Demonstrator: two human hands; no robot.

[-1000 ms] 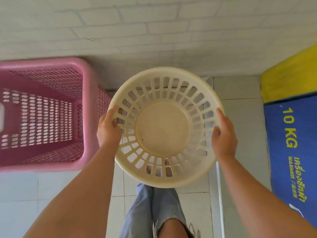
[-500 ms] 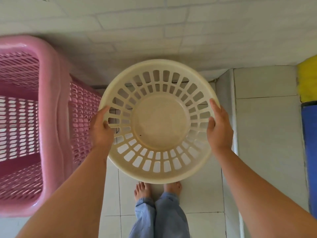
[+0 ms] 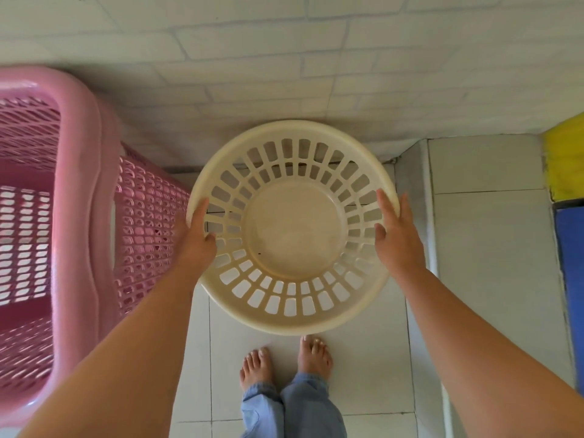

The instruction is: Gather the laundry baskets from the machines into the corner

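Observation:
A round cream laundry basket (image 3: 292,229) with slotted sides is empty and sits low over the white floor tiles, close to the base of the brick wall. My left hand (image 3: 198,238) grips its left rim, thumb inside. On the opposite rim is my right hand (image 3: 395,238), thumb inside and fingers stretched along the edge. A tall pink rectangular laundry basket (image 3: 79,197) stands just to the left, also empty, with a narrow gap between it and the cream one.
The white brick wall (image 3: 284,74) runs right behind both baskets. A blue and yellow washer (image 3: 570,257) fills the right edge. My bare feet (image 3: 284,358) stand on the tiles (image 3: 486,279) just behind the cream basket.
The cream basket has gone down and forward toward the foot of the wall, with both arms stretched further out. My feet have come fully into view.

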